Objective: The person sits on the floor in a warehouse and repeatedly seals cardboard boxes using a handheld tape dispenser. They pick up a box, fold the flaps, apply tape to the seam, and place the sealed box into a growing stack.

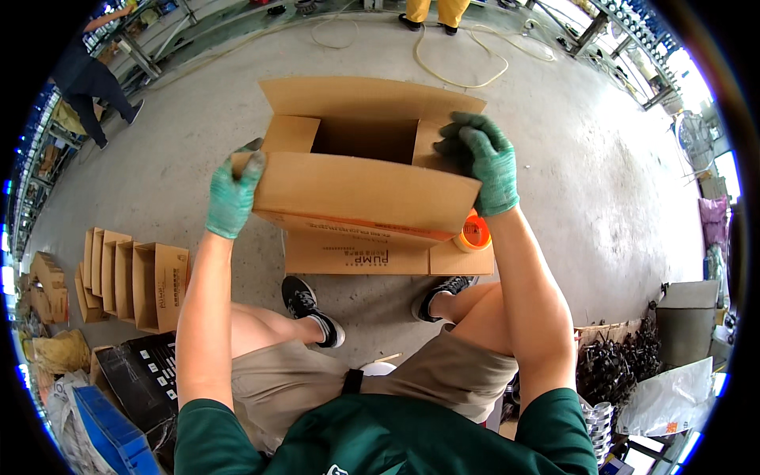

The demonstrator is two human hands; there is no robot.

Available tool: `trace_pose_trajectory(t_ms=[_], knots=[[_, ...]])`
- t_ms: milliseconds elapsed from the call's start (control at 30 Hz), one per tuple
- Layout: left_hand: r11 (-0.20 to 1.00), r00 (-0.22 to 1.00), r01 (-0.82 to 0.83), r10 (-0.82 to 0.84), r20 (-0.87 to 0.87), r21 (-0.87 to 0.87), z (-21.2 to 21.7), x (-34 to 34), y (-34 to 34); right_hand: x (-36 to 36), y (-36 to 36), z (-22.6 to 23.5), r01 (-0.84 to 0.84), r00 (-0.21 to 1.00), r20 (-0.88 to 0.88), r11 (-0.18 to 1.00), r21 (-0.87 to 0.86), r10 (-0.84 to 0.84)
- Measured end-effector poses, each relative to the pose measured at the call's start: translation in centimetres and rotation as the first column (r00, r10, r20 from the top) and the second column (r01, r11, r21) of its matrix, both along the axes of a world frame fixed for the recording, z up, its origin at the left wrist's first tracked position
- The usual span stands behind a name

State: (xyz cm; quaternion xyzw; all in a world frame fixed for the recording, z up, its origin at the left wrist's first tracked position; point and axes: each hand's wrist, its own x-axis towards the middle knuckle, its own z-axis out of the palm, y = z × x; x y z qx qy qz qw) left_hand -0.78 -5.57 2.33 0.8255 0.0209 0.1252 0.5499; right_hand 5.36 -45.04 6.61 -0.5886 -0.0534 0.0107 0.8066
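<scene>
An open brown cardboard box (356, 188) is in front of me, its top flaps raised and its inside dark. My left hand (234, 190), in a green glove, grips the box's left corner, its thumb over the near flap. At the right end my right hand (489, 166), also gloved, curls its fingers about the side flap; some fingertips are hidden or in shadow. Below the open box lies another cardboard box (332, 257) with dark print on its side. A roll of orange tape (474, 233) rests on it, beneath my right wrist.
Several nested open cartons (146, 277) stand on the floor to my left, near a black box (146, 372) and a blue bin (115, 427). Dark small parts (613, 360) fill a container at right. Hoses (467, 75) cross the floor ahead. Two other people stand farther off.
</scene>
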Motion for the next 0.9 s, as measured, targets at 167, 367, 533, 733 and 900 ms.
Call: trace_pose_trajectory(t_ms=[167,367,533,733,900], knots=[[0.958,0.993,-0.084,0.104,-0.058,0.274,0.2,1.7,-1.3,2.0,0.6,1.3,0.319,0.947,0.088,0.928,-0.193,-0.307],[0.992,0.989,-0.021,0.039,-0.140,0.127,1.9,1.2,-3.3,2.0,-1.6,-1.6,-0.032,0.983,0.137,0.847,-0.530,0.123],[1.000,0.986,0.028,-0.028,-0.163,0.001,1.3,0.0,-3.0,0.8,-2.1,-1.9,-0.083,0.974,0.120,0.799,-0.596,0.191],[0.976,0.975,-0.042,-0.007,-0.223,-0.216,1.5,-0.6,-4.1,0.5,-1.9,-1.8,-0.022,0.959,0.183,0.700,-0.714,0.217],[0.991,0.975,-0.033,0.003,-0.222,-0.129,1.5,-0.5,-4.0,0.3,-1.9,-1.8,-0.004,0.956,0.194,0.674,-0.739,0.218]])
